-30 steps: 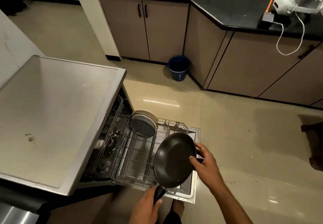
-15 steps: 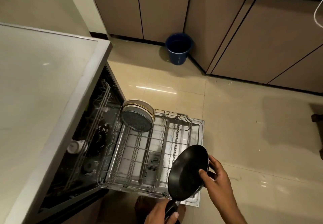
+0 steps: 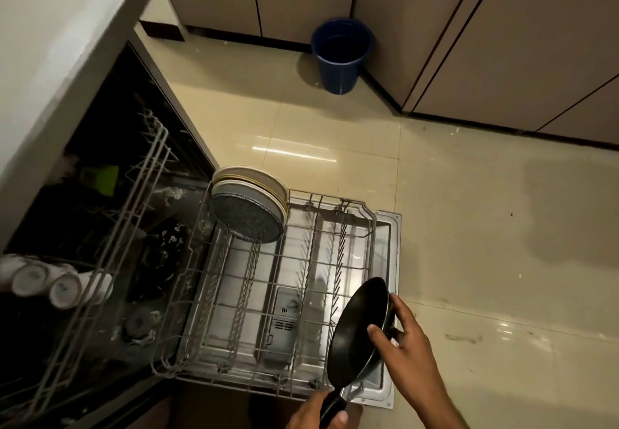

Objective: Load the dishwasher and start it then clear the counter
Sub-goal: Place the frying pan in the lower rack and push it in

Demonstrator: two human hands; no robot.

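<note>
A black frying pan (image 3: 355, 331) stands tilted on its edge over the right end of the pulled-out lower rack (image 3: 268, 294). My left hand (image 3: 318, 412) grips its black handle at the bottom of the view. My right hand (image 3: 407, 345) holds the pan's rim, thumb on the inside. The dishwasher (image 3: 50, 93) stands open, its door (image 3: 390, 294) flat under the rack. A few plates (image 3: 251, 204) stand upright at the rack's far left corner. White cups (image 3: 50, 286) lie in the upper rack.
A blue bucket (image 3: 340, 55) stands on the tiled floor against the brown cabinets (image 3: 469, 26). The dishwasher's pale top (image 3: 43, 43) fills the upper left. Open floor lies to the right of the door.
The pan has moved down and to the right, closer to the rack's right end, and stands more on edge. My view has tilted down, nearer the dishwasher.
</note>
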